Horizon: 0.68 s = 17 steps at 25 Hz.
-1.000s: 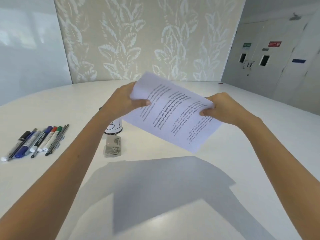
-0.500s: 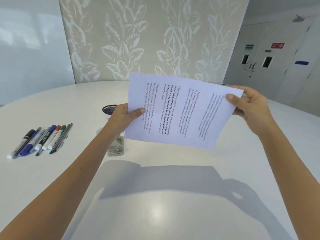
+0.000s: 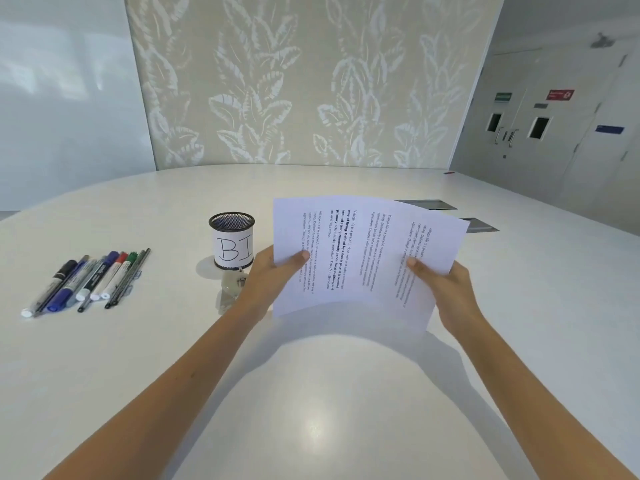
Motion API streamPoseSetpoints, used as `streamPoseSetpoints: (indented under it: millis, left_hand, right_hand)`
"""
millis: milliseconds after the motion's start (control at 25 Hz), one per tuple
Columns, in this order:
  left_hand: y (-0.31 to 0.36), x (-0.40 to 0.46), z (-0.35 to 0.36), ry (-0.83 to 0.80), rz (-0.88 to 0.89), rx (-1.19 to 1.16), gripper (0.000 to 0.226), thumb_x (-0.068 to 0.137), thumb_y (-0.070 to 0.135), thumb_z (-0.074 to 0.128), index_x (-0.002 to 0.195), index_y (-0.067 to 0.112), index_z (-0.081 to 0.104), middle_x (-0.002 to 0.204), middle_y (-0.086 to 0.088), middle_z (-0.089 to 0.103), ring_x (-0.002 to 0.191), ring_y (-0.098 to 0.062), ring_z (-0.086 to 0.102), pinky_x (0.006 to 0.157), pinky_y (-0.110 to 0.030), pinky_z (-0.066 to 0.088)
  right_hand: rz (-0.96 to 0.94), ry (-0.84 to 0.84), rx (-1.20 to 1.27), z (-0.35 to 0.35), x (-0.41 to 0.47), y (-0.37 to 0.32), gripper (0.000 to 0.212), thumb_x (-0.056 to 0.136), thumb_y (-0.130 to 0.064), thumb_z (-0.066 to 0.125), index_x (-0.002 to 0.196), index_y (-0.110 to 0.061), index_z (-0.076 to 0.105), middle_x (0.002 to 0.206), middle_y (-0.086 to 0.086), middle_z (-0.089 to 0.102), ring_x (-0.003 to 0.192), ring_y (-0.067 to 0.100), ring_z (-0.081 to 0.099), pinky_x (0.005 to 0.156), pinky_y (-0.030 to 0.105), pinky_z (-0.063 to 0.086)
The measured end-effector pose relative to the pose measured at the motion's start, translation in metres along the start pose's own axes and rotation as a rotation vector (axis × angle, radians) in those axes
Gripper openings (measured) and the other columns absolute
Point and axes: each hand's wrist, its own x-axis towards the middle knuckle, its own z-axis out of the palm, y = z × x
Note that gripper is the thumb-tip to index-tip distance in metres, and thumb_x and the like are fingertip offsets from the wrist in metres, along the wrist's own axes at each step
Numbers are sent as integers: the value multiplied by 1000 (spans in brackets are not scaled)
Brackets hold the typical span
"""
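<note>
Printed paper sheets (image 3: 353, 251) are fanned out above the white table (image 3: 311, 427), with text running sideways. My left hand (image 3: 273, 275) pinches the left edge of the fan, thumb on top. My right hand (image 3: 443, 285) pinches the right sheets near their lower edge, thumb on top. Three overlapping sheets show. The lower edge of the fan hangs just above the table surface.
A black mesh pen cup (image 3: 232, 244) labelled "BI" stands left of my left hand, with a small metal stapler (image 3: 232, 285) in front of it. Several pens and markers (image 3: 86, 278) lie in a row at the left. Two dark cable hatches (image 3: 429, 204) sit behind the paper.
The sheets came down from chest height toward the table and spread into a fan. Both hands lowered and shifted to the lower edges. The pen cup is uncovered now.
</note>
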Motion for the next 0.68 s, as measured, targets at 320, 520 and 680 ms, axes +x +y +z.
streamPoseSetpoints:
  millis: [320, 520, 680]
  left_hand:
    - [3, -5, 5, -52, -4, -60, 17, 80, 35, 73, 91, 48, 72, 96, 20, 75, 90, 0, 71, 65, -12, 54]
    - [-13, -11, 8, 3, -69, -54, 23, 85, 26, 69, 81, 48, 73, 87, 26, 74, 85, 9, 68, 75, -22, 48]
    - [-4, -3, 7, 50, -112, -130, 10, 84, 23, 70, 91, 30, 71, 100, 6, 75, 98, -16, 69, 92, -41, 52]
  right_hand:
    - [11, 18, 54, 7, 0, 2, 14, 76, -21, 79, 89, -24, 76, 96, -6, 77, 85, 13, 73, 64, 23, 57]
    - [127, 56, -4, 0, -8, 27, 18, 74, -19, 80, 90, -21, 74, 93, -4, 77, 84, 15, 73, 59, 24, 57]
    - [86, 205, -124, -13, 2, 21, 20, 77, -23, 78, 93, -24, 68, 88, -6, 75, 84, 17, 70, 76, 35, 57]
